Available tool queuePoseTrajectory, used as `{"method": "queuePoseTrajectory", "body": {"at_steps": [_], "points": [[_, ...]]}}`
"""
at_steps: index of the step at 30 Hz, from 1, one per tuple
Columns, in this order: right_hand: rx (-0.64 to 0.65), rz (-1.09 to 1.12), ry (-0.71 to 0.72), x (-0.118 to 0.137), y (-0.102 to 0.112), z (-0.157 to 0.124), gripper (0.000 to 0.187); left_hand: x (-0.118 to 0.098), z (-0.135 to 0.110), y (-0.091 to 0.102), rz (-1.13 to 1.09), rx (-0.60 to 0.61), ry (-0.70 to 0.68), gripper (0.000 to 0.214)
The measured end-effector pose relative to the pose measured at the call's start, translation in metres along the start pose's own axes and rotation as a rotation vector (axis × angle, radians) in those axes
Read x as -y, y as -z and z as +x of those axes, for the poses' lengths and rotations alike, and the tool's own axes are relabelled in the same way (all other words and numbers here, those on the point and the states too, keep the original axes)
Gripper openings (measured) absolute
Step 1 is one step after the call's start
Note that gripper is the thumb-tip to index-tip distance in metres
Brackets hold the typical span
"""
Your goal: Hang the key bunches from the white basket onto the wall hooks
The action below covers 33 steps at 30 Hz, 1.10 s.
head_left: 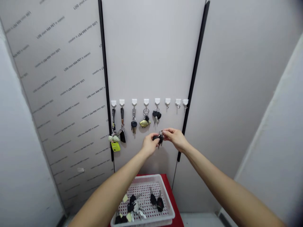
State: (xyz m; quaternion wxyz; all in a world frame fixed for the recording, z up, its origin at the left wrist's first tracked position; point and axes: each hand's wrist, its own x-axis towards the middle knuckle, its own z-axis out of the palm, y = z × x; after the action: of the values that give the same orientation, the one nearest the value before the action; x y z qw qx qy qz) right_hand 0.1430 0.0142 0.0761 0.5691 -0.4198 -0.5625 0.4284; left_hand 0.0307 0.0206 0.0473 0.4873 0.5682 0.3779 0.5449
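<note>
- Left hand [149, 144] is pinching the key bunch [161, 138] by its black heads; right hand [175, 137] is gripping its ring [161, 131].
- Turning the ring upward seems to be the step in hand; moving on is probably calling for an unblocked loop.
- Loose keys [136, 207] are lying toward the white basket's [168, 201] near-left corner, two black keys [160, 203] nearer its right edge; the left forearm [113, 183] is partly covering it.
- Five hung sets [156, 114] are lining the panel [151, 47], three more hooks [168, 101] sitting toward its right edge.

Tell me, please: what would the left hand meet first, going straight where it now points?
Beyond the held keys, the left hand would probably meet the right hand first; depth is unclear.
</note>
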Motion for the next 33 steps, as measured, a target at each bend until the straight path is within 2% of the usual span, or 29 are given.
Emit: {"method": "queuePoseTrajectory", "body": {"at_steps": [5,12,19,23,27,33], "points": [[0.027,0.077,0.045,0.006,0.0,-0.003,0.022,-0.014,0.001,-0.002,-0.18,0.041,0.045,0.009],[0.073,0.168,0.034,0.0,-0.001,-0.011,0.026,-0.017,-0.005,0.004,-0.466,0.074,0.109,0.003],[0.077,-0.114,0.09,-0.013,-0.007,-0.015,0.016,-0.016,-0.004,0.008,-0.54,0.118,0.108,0.003],[0.047,-0.132,0.096,-0.005,-0.001,-0.009,0.015,-0.017,-0.004,0.012,-0.462,0.133,0.14,0.008],[-0.018,-0.065,0.13,0.016,0.009,0.01,0.016,-0.024,0.001,0.011,-0.24,0.091,0.13,0.015],[-0.211,0.018,0.206,0.045,0.014,0.045,0.011,-0.046,0.019,-0.013,0.088,0.083,-0.072,0.036]]}}
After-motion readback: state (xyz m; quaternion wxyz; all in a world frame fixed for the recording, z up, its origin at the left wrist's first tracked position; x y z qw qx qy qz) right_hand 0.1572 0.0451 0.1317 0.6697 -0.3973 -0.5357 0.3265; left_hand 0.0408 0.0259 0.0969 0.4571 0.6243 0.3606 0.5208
